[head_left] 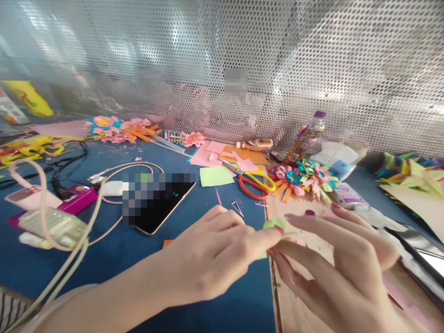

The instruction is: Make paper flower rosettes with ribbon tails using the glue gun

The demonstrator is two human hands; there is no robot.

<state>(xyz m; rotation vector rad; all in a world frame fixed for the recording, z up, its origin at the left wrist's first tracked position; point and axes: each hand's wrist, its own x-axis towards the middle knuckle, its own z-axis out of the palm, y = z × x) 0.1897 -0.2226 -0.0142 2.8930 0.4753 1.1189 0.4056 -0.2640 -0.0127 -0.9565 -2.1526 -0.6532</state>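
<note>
A small light green paper strip, curled at its top, sits between the fingertips of both hands. My left hand reaches in from the left and pinches it, index fingertip pressed on the paper. From the right, my right hand grips it between thumb and a fingertip; its other fingers are raised and apart. The fingers hide most of the strip. Beyond the hands lie scissors with red and yellow handles, a light green paper sheet and thin pink paper scraps.
A phone and pale cables lie left on the blue table. Paper flowers, pink and orange sheets, a drink bottle and a tissue pack stand farther back. A perforated metal panel closes off the rear.
</note>
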